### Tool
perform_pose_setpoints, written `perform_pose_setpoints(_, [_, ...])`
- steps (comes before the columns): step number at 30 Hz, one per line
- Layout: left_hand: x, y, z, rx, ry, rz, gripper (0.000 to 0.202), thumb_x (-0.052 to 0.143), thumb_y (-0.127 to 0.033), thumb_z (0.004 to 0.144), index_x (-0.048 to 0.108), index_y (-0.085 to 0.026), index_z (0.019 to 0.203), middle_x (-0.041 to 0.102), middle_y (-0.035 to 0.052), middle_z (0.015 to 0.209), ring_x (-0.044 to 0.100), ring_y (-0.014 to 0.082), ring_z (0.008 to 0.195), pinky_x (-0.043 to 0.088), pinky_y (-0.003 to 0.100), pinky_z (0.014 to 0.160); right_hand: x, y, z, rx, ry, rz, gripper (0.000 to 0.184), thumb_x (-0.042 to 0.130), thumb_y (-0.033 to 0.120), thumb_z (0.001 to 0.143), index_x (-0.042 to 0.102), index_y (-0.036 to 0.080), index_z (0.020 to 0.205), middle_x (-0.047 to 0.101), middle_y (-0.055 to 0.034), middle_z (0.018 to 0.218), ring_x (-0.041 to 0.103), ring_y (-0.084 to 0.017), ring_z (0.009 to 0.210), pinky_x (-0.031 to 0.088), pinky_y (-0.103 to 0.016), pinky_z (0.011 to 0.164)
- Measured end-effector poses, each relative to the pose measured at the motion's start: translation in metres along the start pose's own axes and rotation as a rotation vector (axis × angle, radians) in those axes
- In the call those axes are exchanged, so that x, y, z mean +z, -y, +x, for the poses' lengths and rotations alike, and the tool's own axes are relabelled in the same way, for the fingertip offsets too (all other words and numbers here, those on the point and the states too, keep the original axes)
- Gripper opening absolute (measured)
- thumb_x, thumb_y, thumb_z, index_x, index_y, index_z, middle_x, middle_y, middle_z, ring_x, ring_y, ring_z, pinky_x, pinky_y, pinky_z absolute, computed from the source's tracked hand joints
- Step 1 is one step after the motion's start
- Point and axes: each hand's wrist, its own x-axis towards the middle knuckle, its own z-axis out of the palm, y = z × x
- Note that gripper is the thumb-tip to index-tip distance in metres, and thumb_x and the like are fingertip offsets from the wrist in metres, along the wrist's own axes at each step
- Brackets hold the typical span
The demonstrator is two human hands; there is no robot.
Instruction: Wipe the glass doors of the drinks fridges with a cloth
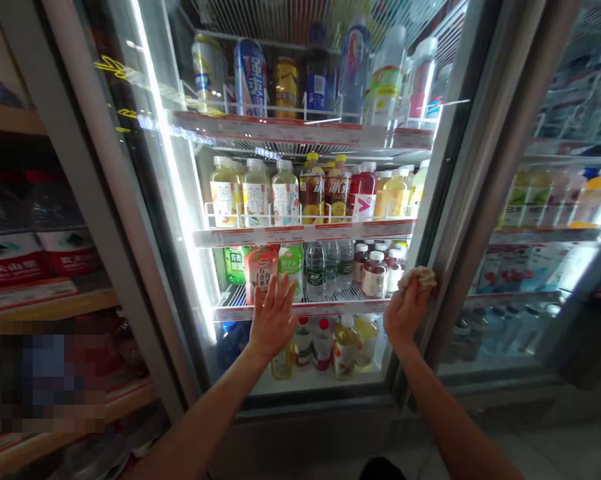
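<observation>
A drinks fridge stands in front of me with a glass door [330, 200]. My left hand [272, 317] lies flat on the glass, fingers spread, at the level of the lower shelves. My right hand [405, 310] is closed on a crumpled pale cloth [419, 277] and presses it against the door's right edge, next to the grey frame [468, 200]. Behind the glass are shelves of bottled drinks: cans and bottles on top, tea bottles [255, 193] below, water bottles [330, 267] lower.
A second fridge door [555, 220] with more drinks is on the right. On the left, wooden shelves [45, 307] hold packs of bottled water. A blurred patch covers the lower left. Grey floor shows at the bottom right.
</observation>
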Motion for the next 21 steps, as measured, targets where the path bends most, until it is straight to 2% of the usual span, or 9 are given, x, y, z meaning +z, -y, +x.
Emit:
perform_pose_setpoints(2, [-0.001, 0.000, 0.000, -0.010, -0.006, 0.004, 0.069, 0.054, -0.034, 0.082, 0.027, -0.015, 0.142, 0.035, 0.0130, 0.144, 0.002, 0.0246, 0.141, 0.006, 0.053, 0.113, 0.002, 0.016, 0.004, -0.012, 0.015, 0.041, 0.057, 0.040, 0.026, 0.086, 0.031, 0.011, 0.140, 0.017, -0.0227, 0.148, 0.024, -0.037, 0.135, 0.034, -0.058, 0.099])
perform_pose_setpoints(5, [-0.001, 0.000, 0.000, -0.022, 0.000, 0.015, 0.066, 0.054, -0.033, 0.082, 0.029, -0.016, 0.141, 0.035, 0.0131, 0.144, 0.006, 0.0252, 0.141, 0.007, 0.053, 0.113, 0.003, 0.042, 0.003, -0.335, 0.254, 0.171, 0.053, 0.045, 0.025, 0.084, 0.040, 0.018, 0.136, 0.023, -0.0150, 0.149, 0.024, -0.032, 0.136, 0.029, -0.054, 0.106])
perform_pose_setpoints(6, [-0.002, 0.000, 0.000, -0.019, 0.007, 0.018, 0.065, 0.054, -0.033, 0.082, 0.030, -0.016, 0.141, 0.035, 0.0129, 0.144, 0.007, 0.0256, 0.141, 0.008, 0.053, 0.113, 0.003, 0.046, 0.005, -0.407, 0.289, 0.199, 0.051, 0.046, 0.023, 0.084, 0.042, 0.021, 0.135, 0.026, -0.0126, 0.148, 0.026, -0.031, 0.136, 0.027, -0.054, 0.107])
perform_pose_setpoints(8, [-0.003, 0.001, 0.000, -0.009, 0.021, 0.026, 0.063, 0.053, -0.034, 0.082, 0.033, -0.016, 0.139, 0.035, 0.0124, 0.144, 0.009, 0.0259, 0.140, 0.008, 0.053, 0.113, 0.003, 0.044, 0.012, -0.369, 0.204, 0.201, 0.052, 0.046, 0.020, 0.084, 0.041, 0.024, 0.135, 0.026, -0.0103, 0.148, 0.026, -0.030, 0.135, 0.027, -0.055, 0.106])
perform_pose_setpoints(10, [-0.004, 0.000, 0.000, -0.003, 0.029, 0.037, 0.061, 0.053, -0.036, 0.083, 0.037, -0.016, 0.138, 0.036, 0.0124, 0.144, 0.010, 0.0261, 0.140, 0.008, 0.052, 0.113, 0.004, 0.040, 0.021, -0.199, 0.029, 0.169, 0.056, 0.044, 0.020, 0.085, 0.034, 0.022, 0.140, 0.017, -0.0125, 0.151, 0.020, -0.033, 0.137, 0.029, -0.058, 0.102])
perform_pose_setpoints(12, [-0.005, 0.000, -0.001, -0.007, 0.035, 0.050, 0.059, 0.053, -0.036, 0.083, 0.039, -0.015, 0.136, 0.037, 0.0126, 0.144, 0.012, 0.0267, 0.140, 0.009, 0.052, 0.113, 0.006, 0.043, 0.026, -0.154, -0.008, 0.162, 0.058, 0.044, 0.021, 0.085, 0.029, 0.019, 0.142, 0.011, -0.0148, 0.152, 0.015, -0.035, 0.138, 0.030, -0.060, 0.101])
perform_pose_setpoints(16, [-0.011, 0.003, -0.002, 0.007, 0.021, 0.045, 0.055, 0.052, -0.034, 0.083, 0.042, -0.015, 0.134, 0.040, 0.0116, 0.142, 0.020, 0.0262, 0.139, 0.008, 0.049, 0.114, 0.006, 0.060, 0.036, -0.514, 0.234, 0.220, 0.050, 0.047, 0.022, 0.084, 0.042, 0.023, 0.134, 0.027, -0.0109, 0.147, 0.026, -0.028, 0.135, 0.024, -0.054, 0.108])
perform_pose_setpoints(18, [-0.016, 0.009, 0.003, 0.001, 0.002, 0.035, 0.055, 0.052, -0.034, 0.084, 0.041, -0.015, 0.134, 0.040, 0.0116, 0.142, 0.021, 0.0250, 0.138, 0.008, 0.048, 0.114, 0.008, 0.063, 0.049, -0.462, 0.133, 0.200, 0.048, 0.046, 0.022, 0.084, 0.044, 0.023, 0.132, 0.028, -0.0117, 0.147, 0.026, -0.028, 0.135, 0.024, -0.056, 0.107])
perform_pose_setpoints(21, [-0.027, 0.021, 0.020, -0.083, -0.063, 0.049, 0.058, 0.051, -0.034, 0.085, 0.036, -0.013, 0.137, 0.035, 0.0139, 0.145, 0.017, 0.0253, 0.140, 0.011, 0.047, 0.114, 0.012, 0.069, 0.065, -0.201, -0.077, 0.168, 0.053, 0.045, 0.022, 0.085, 0.037, 0.016, 0.137, 0.017, -0.0182, 0.150, 0.014, -0.035, 0.138, 0.026, -0.061, 0.101])
